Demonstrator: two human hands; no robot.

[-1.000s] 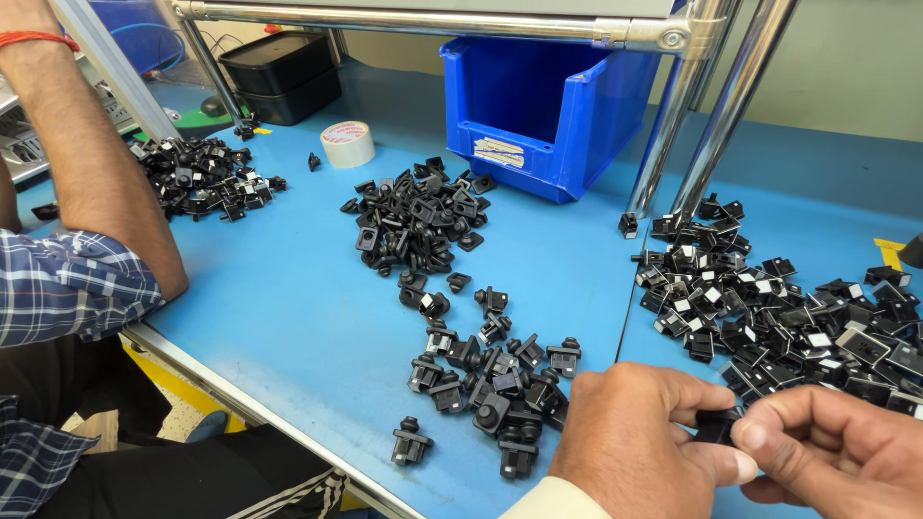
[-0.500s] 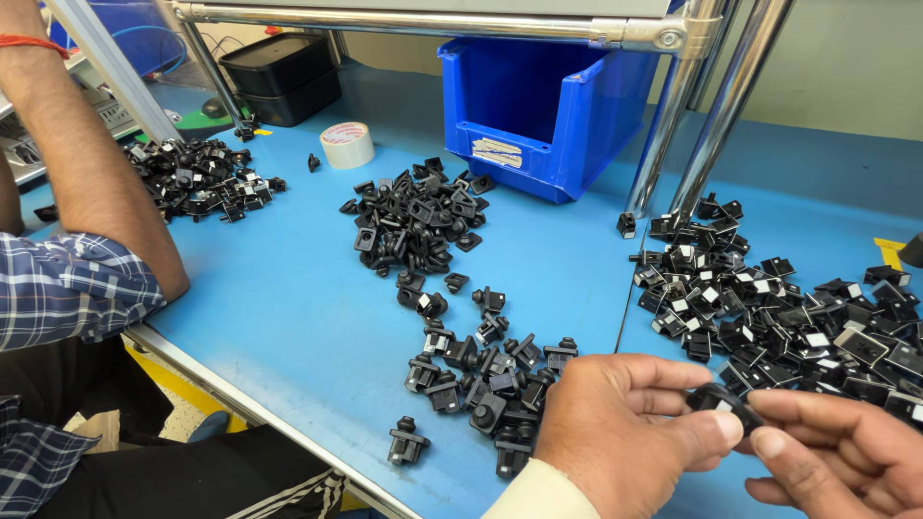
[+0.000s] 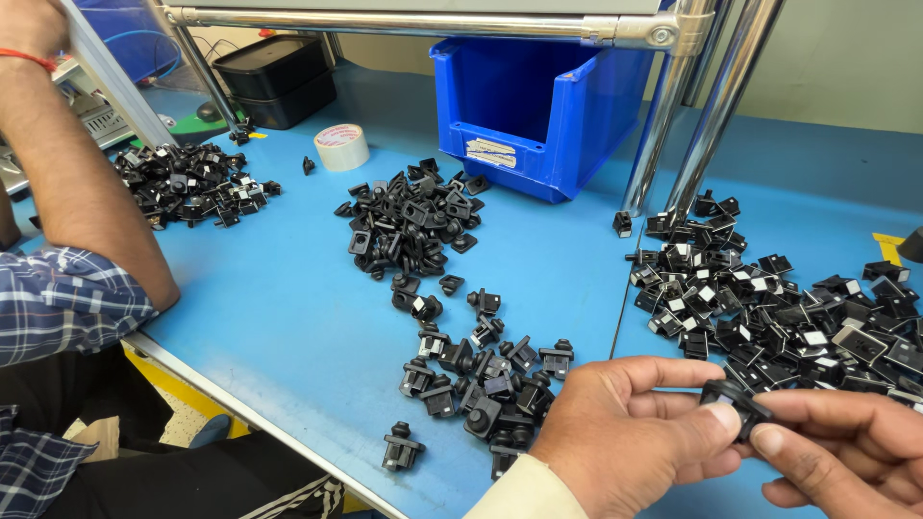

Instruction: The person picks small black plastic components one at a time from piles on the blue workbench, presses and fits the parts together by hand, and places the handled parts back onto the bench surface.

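Observation:
My left hand [image 3: 630, 432] and my right hand [image 3: 841, 447] meet at the lower right, both pinching one small black plastic part [image 3: 733, 399] between thumbs and fingertips. Just left of my left hand lies a loose cluster of black parts [image 3: 486, 375], with a single one [image 3: 402, 448] near the table's front edge. A larger pile of black parts with pale faces [image 3: 769, 308] spreads behind my hands on the right.
A heap of black clips [image 3: 411, 219] sits mid-table, another pile [image 3: 187, 183] at far left by a co-worker's forearm [image 3: 91, 183]. A blue bin [image 3: 538, 106], tape roll [image 3: 341, 147], black box [image 3: 274, 77] and metal frame posts [image 3: 692, 106] stand behind on the blue table [image 3: 288, 308].
My hands have lifted slightly and the black part is now turned up between my fingertips, more in view. The co-worker's arm stays roughly where it was.

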